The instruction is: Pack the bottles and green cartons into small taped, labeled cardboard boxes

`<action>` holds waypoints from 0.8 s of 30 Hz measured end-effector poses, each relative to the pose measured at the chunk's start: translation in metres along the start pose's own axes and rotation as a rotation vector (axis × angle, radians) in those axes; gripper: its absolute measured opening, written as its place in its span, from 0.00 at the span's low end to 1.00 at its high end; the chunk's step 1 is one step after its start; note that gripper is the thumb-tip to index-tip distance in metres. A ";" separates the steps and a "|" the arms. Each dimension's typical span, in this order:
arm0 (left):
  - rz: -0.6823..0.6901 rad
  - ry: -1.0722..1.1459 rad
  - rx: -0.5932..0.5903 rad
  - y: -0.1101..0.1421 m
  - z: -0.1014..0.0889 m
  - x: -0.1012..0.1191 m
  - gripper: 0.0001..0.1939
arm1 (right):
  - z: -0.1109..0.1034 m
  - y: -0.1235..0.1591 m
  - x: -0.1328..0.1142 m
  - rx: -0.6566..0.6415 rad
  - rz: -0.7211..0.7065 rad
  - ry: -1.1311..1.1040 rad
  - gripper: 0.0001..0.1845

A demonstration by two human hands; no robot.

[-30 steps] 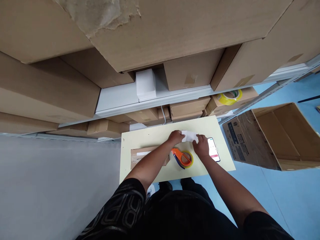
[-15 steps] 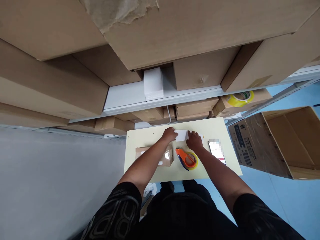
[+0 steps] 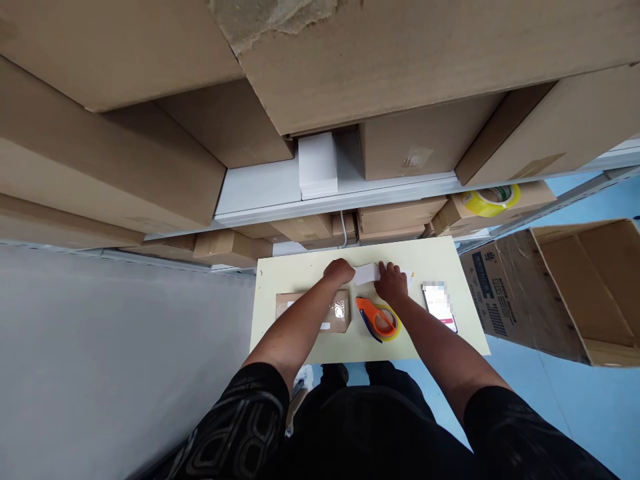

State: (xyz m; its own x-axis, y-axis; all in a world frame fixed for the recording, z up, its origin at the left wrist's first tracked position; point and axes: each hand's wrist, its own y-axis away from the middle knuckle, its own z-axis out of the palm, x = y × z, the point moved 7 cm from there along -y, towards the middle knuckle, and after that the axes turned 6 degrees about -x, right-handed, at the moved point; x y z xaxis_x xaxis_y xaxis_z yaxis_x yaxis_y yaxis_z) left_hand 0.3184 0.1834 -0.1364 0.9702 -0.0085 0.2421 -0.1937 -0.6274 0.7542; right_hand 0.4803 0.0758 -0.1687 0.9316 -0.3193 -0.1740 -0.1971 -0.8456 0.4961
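A strip of white paper (image 3: 367,274) lies between my hands near the far edge of the small table (image 3: 310,347). My left hand (image 3: 340,271) is closed at its left end, fingertips mostly hidden. At the right end, the bent fingers of my right hand (image 3: 391,283) press together on the paper. White paper with a small orange-yellow mark pokes out right of that hand. Closer to me is an orange tape dispenser (image 3: 370,309) with a roll of clear yellowish tape. A taped cardboard box (image 3: 341,312) sits partly beneath my left forearm.
A phone (image 3: 440,307) with a lit screen lies on the table's right side. Behind, a shelf (image 3: 260,183) holds large cartons and a white paper stack (image 3: 318,165). A tape roll (image 3: 493,200) rests on a lower carton. An open carton (image 3: 530,293) stands on the floor at right.
My view has shifted slightly, so the table appears a little farther right. The left hand has turned, its fingers now more hidden, and the paper strip tilts slightly more.
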 end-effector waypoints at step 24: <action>0.386 0.860 0.381 0.177 -0.049 -0.075 0.17 | -0.084 0.129 -0.109 0.415 -0.520 -0.487 0.41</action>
State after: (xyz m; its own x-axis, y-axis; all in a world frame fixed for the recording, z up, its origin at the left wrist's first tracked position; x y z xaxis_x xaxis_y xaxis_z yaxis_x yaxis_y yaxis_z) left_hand 0.2039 0.1111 0.0082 0.3888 0.2056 0.8981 -0.2665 -0.9080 0.3232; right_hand 0.3793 0.0377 -0.0144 0.7172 0.0876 -0.6913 0.0370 -0.9955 -0.0878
